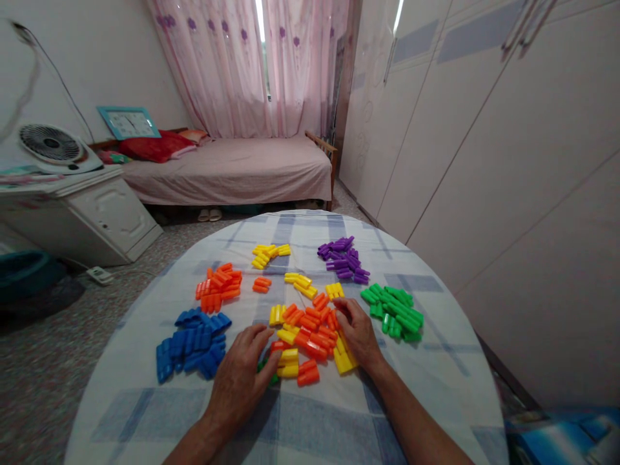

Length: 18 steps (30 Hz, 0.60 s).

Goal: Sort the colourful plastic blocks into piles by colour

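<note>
A mixed pile of small orange plastic pieces (314, 349) and yellow plastic pieces (343, 355), shaped like short joined tubes, lies between my hands. My left hand (246, 358) is at the pile's left edge, thumb and fingers apart. A green piece (274, 378) shows partly beneath that thumb, close to some yellow ones. On the opposite side, my right hand (357, 330) rests with bent fingers against the orange and yellow pieces; its thumb and index finger look slightly apart. What lies under its palm is hidden.
Around the mixed pile are separate heaps: blue (191, 342), orange (217, 287), yellow (267, 254), purple (343, 259) and green (394, 311). All lie on a round table with a checked cloth (310, 429). A bed (242, 168) stands beyond; wardrobes (484, 194) line the right.
</note>
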Each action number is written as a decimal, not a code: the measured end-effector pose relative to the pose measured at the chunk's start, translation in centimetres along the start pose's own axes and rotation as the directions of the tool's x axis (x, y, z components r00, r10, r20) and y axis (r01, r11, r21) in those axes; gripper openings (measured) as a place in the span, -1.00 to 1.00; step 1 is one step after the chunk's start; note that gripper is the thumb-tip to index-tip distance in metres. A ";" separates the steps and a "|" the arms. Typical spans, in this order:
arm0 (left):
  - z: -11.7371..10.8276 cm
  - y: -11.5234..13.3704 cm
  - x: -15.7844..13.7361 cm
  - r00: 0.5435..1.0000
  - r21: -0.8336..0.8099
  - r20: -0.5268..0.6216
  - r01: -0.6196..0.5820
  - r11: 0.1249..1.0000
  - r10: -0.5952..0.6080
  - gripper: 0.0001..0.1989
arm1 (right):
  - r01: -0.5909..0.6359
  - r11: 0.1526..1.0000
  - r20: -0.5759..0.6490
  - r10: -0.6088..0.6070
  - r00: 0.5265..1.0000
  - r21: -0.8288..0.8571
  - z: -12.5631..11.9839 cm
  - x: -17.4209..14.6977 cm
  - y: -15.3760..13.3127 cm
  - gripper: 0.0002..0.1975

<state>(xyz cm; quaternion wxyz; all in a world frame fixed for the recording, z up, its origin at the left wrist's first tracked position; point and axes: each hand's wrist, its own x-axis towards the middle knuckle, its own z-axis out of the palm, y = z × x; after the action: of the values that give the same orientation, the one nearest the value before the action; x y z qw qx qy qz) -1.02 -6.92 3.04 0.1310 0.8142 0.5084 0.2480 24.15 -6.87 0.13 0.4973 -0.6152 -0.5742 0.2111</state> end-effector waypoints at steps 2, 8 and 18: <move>0.1 0.3 1.3 1.000 -0.063 -0.028 -0.015 0.998 0.014 -0.69 | -0.001 1.000 0.002 0.001 1.000 -0.005 0.0 0.0 0.0 -0.75; 1.8 -0.6 4.2 0.990 -0.417 -0.062 0.089 0.904 -0.126 -0.64 | -0.029 1.000 0.012 0.029 1.000 0.003 -0.3 -0.2 -0.9 -0.75; 3.6 -4.9 2.4 0.958 -0.485 0.038 0.265 0.833 -0.283 -0.59 | -0.089 0.996 0.028 0.089 0.996 0.000 0.0 -1.3 -0.6 -0.75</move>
<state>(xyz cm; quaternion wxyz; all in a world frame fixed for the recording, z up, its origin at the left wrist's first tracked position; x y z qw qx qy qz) -1.97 -2.41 -1.59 0.3561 0.6692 0.5433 0.3607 23.55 -8.13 0.20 0.4796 -0.6368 -0.5531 0.2420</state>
